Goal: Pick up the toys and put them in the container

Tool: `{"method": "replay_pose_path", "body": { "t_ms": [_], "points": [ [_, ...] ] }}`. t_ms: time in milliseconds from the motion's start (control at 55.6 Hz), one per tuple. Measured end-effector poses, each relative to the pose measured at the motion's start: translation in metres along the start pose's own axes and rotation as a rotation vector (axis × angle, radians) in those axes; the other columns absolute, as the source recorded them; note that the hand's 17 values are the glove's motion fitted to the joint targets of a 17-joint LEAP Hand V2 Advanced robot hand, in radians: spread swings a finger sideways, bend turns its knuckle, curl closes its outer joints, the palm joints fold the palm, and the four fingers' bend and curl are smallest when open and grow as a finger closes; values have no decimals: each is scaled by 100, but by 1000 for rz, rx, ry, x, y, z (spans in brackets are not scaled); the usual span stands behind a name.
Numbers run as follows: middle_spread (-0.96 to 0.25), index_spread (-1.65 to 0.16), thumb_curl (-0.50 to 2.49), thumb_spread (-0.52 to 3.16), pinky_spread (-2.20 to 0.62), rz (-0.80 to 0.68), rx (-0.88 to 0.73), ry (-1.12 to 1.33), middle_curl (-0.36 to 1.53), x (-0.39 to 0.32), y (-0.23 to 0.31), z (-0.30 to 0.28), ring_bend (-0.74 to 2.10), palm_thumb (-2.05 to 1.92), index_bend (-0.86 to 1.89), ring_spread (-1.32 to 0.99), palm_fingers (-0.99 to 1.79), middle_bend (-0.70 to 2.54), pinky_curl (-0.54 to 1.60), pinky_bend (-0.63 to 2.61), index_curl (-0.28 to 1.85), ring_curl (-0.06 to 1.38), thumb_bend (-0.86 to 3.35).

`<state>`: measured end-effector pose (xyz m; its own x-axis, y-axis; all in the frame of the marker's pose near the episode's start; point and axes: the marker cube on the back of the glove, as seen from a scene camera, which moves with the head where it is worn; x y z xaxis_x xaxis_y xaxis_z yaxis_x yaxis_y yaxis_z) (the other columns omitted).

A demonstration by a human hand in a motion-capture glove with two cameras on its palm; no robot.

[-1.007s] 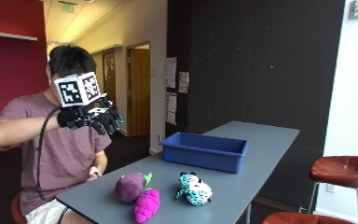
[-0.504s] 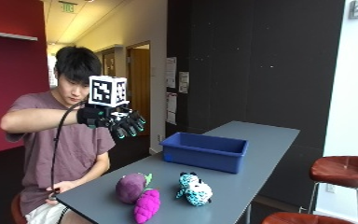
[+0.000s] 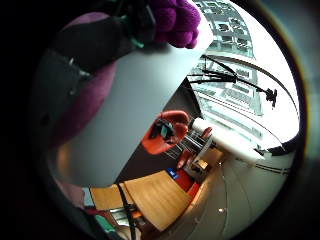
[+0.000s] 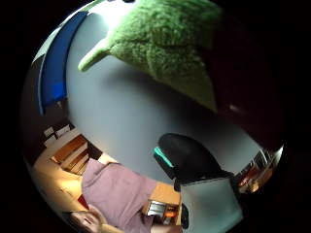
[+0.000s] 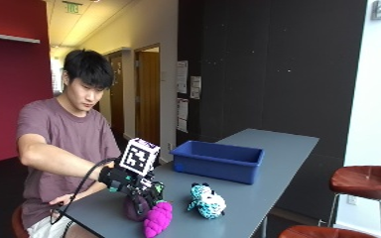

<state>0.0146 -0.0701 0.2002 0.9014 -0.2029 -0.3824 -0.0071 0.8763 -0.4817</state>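
Only the thumb-side view shows green plush (image 4: 165, 46), perhaps a leaf.

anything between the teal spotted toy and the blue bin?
Nothing. In the outside view only bare grey table separates the spotted toy from the bin; the hand is at the purple toys.

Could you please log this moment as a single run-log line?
phase: reaching | right hand: down on dark purple plush toy, grip unclear | bright purple grape plush, teal spotted plush: on table | blue container: empty
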Motion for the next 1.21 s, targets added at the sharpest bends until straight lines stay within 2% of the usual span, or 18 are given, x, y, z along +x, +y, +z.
{"method": "replay_pose_path", "body": {
  "t_ms": [108, 270, 360, 396, 522, 648, 755, 845, 935, 1007, 1043, 1115, 1151, 1205],
  "points": [
    [-12, -26, 26, 113, 3, 23, 87, -4, 32, -5, -9, 3, 48, 9, 18, -7, 13, 25, 34, 92, 22, 20, 0],
    [-22, -28, 31, 118, -6, 16, 184, -100, 45, -17, -12, 4, 70, 24, 38, -22, 78, 63, 26, 65, 30, 25, 4],
    [-24, -28, 36, 117, -11, 22, 236, -161, 51, -26, -10, 3, 83, 35, 42, -28, 86, 73, 26, 60, 35, 31, 8],
    [-25, -28, 40, 110, -13, 24, 235, -168, 53, -31, -9, 3, 94, 43, 43, -30, 97, 77, 27, 60, 37, 35, 11],
    [-27, -31, 50, 94, -19, 7, 114, -255, 63, -44, -2, -8, 106, 54, 60, -35, 116, 93, 31, 67, 47, 42, 12],
    [-27, -32, 58, 79, -23, -27, 64, -265, 70, -65, 10, -36, 115, 57, 77, -37, 118, 105, 37, 77, 58, 48, 11],
    [-26, -32, 63, 69, -25, -68, 80, -250, 75, -85, 23, -88, 122, 58, 88, -37, 115, 113, 41, 83, 67, 51, 9],
    [-25, -31, 68, 62, -25, -216, 181, -75, 77, -90, 30, -142, 126, 59, 93, -37, 112, 117, 43, 86, 73, 54, 7],
    [-24, -31, 72, 57, -26, -195, 288, -285, 79, -134, 35, -217, 128, 59, 95, -37, 109, 120, 45, 89, 78, 55, 6],
    [-23, -30, 75, 53, -26, -305, 419, -172, 80, -152, 29, -253, 130, 60, 96, -36, 107, 122, 46, 90, 81, 57, 5],
    [-22, -30, 76, 52, -26, -263, 446, -137, 80, -167, 23, -264, 130, 60, 97, -36, 106, 123, 47, 91, 83, 57, 4],
    [-22, -29, 79, 49, -26, -68, 465, -216, 81, -222, 4, -295, 131, 60, 97, -36, 106, 124, 48, 91, 86, 58, 3],
    [-21, -29, 80, 48, -27, -89, 479, -179, 81, -243, -5, -301, 132, 60, 97, -36, 106, 125, 48, 91, 87, 58, 3],
    [-21, -29, 82, 47, -27, -218, 516, -103, 81, -274, -15, -304, 132, 60, 96, -35, 105, 125, 49, 92, 89, 58, 2]
  ]
}}
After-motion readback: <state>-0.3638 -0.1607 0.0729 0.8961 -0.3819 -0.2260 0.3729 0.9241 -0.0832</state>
